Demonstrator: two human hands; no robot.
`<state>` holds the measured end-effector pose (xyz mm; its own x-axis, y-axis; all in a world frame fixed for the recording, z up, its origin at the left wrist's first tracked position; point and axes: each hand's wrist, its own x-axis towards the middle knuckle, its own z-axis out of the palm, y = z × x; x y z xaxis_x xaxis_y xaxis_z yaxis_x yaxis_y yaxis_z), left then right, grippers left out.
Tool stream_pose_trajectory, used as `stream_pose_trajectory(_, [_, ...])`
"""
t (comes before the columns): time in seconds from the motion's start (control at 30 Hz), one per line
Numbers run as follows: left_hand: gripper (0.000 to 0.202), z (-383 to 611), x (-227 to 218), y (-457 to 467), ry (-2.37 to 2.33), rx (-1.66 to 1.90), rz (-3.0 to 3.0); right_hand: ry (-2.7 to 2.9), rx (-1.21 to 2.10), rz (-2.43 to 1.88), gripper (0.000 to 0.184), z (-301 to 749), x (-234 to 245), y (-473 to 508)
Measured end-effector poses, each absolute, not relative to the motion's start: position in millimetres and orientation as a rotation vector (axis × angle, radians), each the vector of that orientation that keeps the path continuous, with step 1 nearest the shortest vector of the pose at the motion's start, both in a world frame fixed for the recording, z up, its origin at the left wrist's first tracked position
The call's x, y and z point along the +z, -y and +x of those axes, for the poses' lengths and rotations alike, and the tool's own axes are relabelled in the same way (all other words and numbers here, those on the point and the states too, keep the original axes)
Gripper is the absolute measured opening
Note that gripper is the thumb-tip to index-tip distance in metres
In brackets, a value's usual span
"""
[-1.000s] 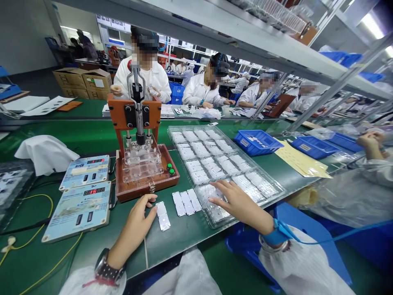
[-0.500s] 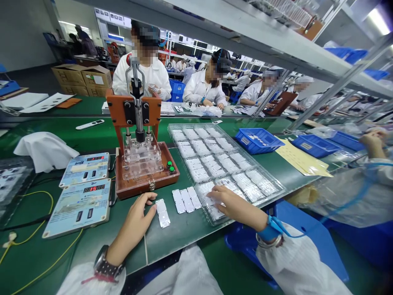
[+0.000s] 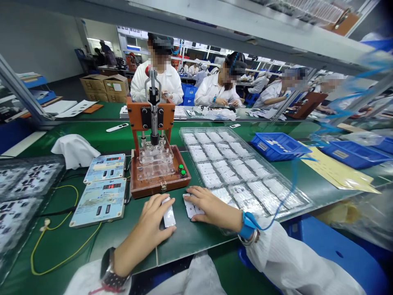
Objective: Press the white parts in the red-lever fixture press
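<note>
Calling, seemingly, for light edge contact: single plate (image 3: 169, 216), left hand (image 3: 150, 218) curved around; plate group (image 3: 189, 210), right hand (image 3: 213, 208) spread over; firm grasp, either hand, cannot be told.

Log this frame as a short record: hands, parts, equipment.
Left hand: around a single white plate, grip unclear
Right hand: over the grouped white plates, grip unclear
Clear tray: extends beyond the right hand, compartments holding white pieces
Press fixture: beyond the left hand, two green buttons
Display boxes: two, left of the fixture, red digits lit
</note>
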<state>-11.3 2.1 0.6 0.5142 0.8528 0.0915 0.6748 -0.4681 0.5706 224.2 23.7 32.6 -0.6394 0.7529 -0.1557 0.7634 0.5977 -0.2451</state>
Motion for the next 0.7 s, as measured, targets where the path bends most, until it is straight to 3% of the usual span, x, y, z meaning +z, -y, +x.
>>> stream_pose_trajectory(0.2, [0.045,-57.8,33.4,-46.6,-1.386,0.908,2.368,-2.833,-0.499,1.261,0.057,219.3,26.7,-31.6])
stream_pose_trajectory(0.4, [0.046,-63.9,39.9,-108.7,-1.427,0.598,2.396,-3.1,-0.774,1.111,0.053,217.4,56.9,-39.1])
stream_pose_trajectory(0.53, [0.045,-63.9,37.8,-113.0,-1.361,0.485,2.396,-3.302,-0.58,1.114,0.052,210.5,66.0,-72.4])
stream_pose_trajectory(0.7, [0.053,-63.6,37.9,-108.6,-1.335,0.664,2.312,-3.316,-0.369,1.118,0.05,187.6,60.1,-125.5])
